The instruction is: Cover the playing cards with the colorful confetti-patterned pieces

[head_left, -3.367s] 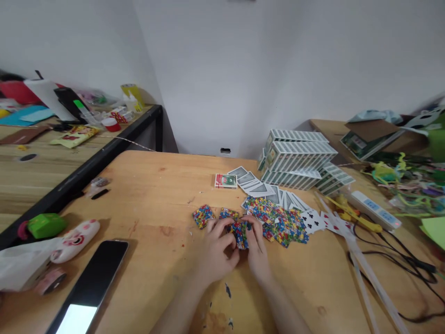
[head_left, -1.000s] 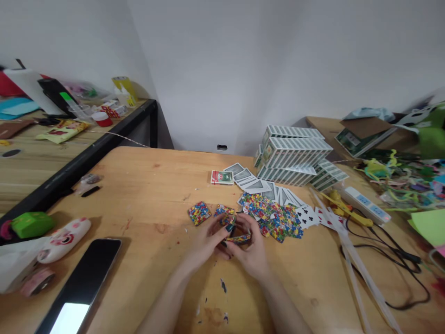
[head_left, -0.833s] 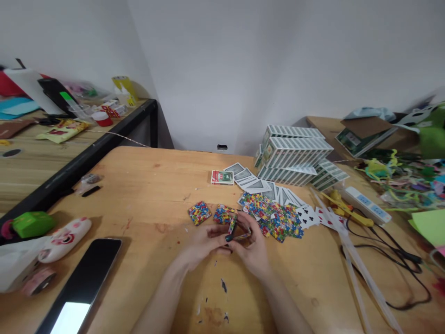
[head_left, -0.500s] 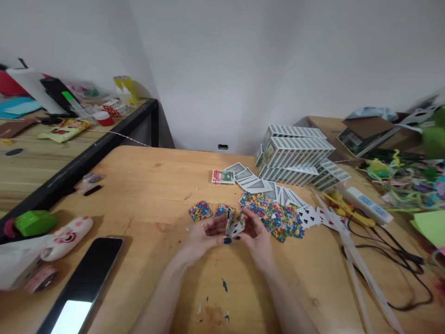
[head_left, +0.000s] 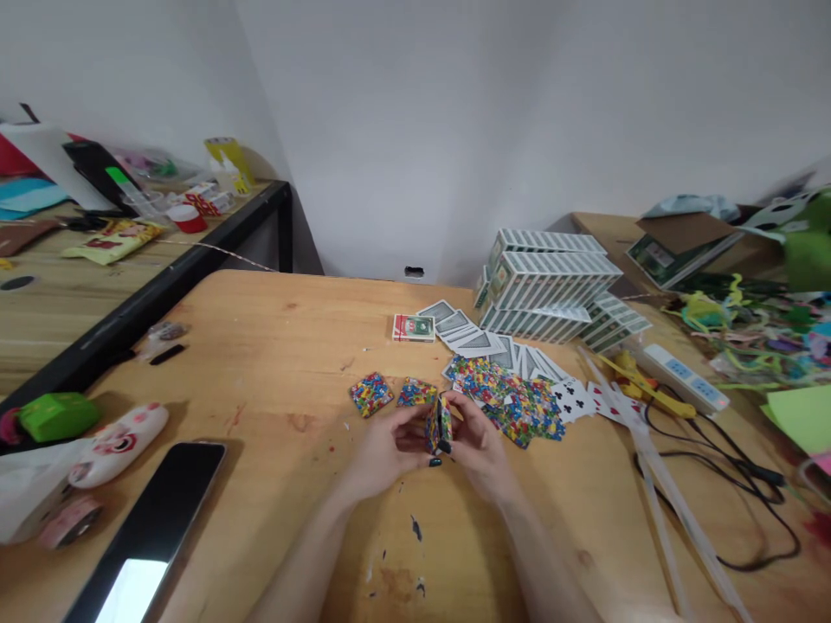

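Observation:
Between my two hands, upright above the wooden table, are playing cards (head_left: 438,425) with bright multicoloured backs. My left hand (head_left: 385,451) grips them from the left, thumb low and fingers behind. From the right, my right hand (head_left: 479,446) pinches them with thumb and fingertips. Just beyond lie a small pile of the same patterned cards (head_left: 416,391) and another pile (head_left: 371,394) to its left. A spread of multicoloured cards (head_left: 506,394) lies to the right of my right hand. Face-up clubs (head_left: 572,398) and hearts (head_left: 606,400) continue that spread.
Grey-backed cards (head_left: 477,337) fan out behind, beside a card box (head_left: 414,328). Striped card boxes (head_left: 551,277) are stacked at the back right. A power strip (head_left: 686,378), black cable (head_left: 733,467) and clear strips (head_left: 672,493) lie right; a phone (head_left: 156,519) lies left.
The cards between my hands have come together; a face with a black suit mark that showed between them is now hidden. The view has shifted slightly.

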The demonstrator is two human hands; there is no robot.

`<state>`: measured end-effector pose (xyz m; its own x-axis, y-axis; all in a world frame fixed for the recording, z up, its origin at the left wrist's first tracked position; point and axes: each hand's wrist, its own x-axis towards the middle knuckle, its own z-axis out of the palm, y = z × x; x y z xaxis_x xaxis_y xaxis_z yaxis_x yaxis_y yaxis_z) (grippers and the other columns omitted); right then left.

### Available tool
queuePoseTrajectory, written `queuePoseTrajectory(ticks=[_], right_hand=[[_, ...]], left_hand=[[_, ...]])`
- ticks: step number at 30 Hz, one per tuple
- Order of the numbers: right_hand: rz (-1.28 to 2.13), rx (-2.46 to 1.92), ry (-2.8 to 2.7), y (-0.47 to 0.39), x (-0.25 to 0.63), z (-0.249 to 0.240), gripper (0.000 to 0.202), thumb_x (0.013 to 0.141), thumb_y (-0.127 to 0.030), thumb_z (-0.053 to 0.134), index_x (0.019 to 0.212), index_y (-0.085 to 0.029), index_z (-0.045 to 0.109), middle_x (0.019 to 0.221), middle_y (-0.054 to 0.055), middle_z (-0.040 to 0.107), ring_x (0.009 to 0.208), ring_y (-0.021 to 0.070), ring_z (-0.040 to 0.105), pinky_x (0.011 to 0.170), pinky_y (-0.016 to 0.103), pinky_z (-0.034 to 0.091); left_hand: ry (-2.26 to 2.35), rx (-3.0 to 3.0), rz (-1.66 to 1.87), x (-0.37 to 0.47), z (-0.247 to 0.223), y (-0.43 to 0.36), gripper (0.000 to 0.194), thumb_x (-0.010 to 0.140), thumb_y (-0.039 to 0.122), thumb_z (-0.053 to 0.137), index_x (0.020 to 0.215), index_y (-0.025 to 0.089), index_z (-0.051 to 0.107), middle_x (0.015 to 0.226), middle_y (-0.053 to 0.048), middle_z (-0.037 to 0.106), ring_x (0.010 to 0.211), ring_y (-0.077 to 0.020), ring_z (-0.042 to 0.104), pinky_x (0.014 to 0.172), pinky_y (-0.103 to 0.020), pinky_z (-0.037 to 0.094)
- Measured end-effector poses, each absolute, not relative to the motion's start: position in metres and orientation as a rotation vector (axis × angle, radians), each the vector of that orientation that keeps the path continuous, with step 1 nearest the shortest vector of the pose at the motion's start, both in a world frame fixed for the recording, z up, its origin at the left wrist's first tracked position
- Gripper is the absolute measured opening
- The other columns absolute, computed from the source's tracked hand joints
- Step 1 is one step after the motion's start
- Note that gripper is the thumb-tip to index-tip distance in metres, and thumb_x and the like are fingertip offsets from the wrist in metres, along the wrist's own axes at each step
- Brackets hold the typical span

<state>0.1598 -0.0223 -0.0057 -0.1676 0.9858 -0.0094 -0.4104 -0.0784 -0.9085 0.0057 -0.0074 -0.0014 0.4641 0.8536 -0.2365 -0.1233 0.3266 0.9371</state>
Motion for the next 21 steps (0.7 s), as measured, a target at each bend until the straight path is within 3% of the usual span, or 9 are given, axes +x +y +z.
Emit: queuePoseTrajectory(ticks=[7, 10, 15, 21], right_hand=[[1.552, -0.941, -1.005, -0.022, 0.156, 0.000, 0.061, 0.061, -0.039, 0.070, 0.116, -0.025, 0.051, 0.110, 0.007, 0.057, 0.080, 0.0196, 0.059, 0.066, 0.030, 0.047], [1.509, -1.050, -0.879, -0.022, 0.154, -0.005, 0.050, 0.068, -0.039, 0.065, 0.115, -0.025, 0.054, 0.109, 0.006, 0.059, 0.081, 0.0181, 0.058, 0.062, 0.027, 0.046], [1.529, -1.106, -0.709, -0.022, 0.149, -0.017, 0.033, 0.069, -0.035, 0.065, 0.100, -0.023, 0.064, 0.075, 0.000, 0.064, 0.047, 0.0074, 0.044, 0.042, 0.019, 0.033], [1.522, -1.070, -0.682, -0.022, 0.148, -0.018, 0.022, 0.067, -0.035, 0.066, 0.083, -0.020, 0.070, 0.069, 0.002, 0.061, 0.050, 0.0089, 0.043, 0.045, 0.021, 0.035]], left_hand=[[1.023, 1.265, 0.901, 0.007, -0.009, -0.008, 0.057, 0.061, 0.006, 0.063, 0.115, 0.019, 0.050, 0.116, -0.010, 0.054, 0.094, -0.0208, 0.059, 0.082, -0.035, 0.050], [1.149, 1.450, 0.976, 0.008, -0.012, -0.008, 0.055, 0.065, 0.005, 0.058, 0.117, 0.021, 0.049, 0.122, -0.009, 0.047, 0.100, -0.0202, 0.056, 0.086, -0.036, 0.048], [1.296, 1.729, 1.012, 0.009, -0.013, -0.010, 0.053, 0.071, 0.008, 0.053, 0.120, 0.025, 0.045, 0.123, -0.007, 0.045, 0.111, -0.0211, 0.048, 0.089, -0.036, 0.046], [1.374, 1.895, 1.024, 0.009, -0.013, -0.011, 0.052, 0.073, 0.007, 0.051, 0.121, 0.025, 0.042, 0.123, -0.006, 0.045, 0.116, -0.0198, 0.043, 0.098, -0.037, 0.038]])
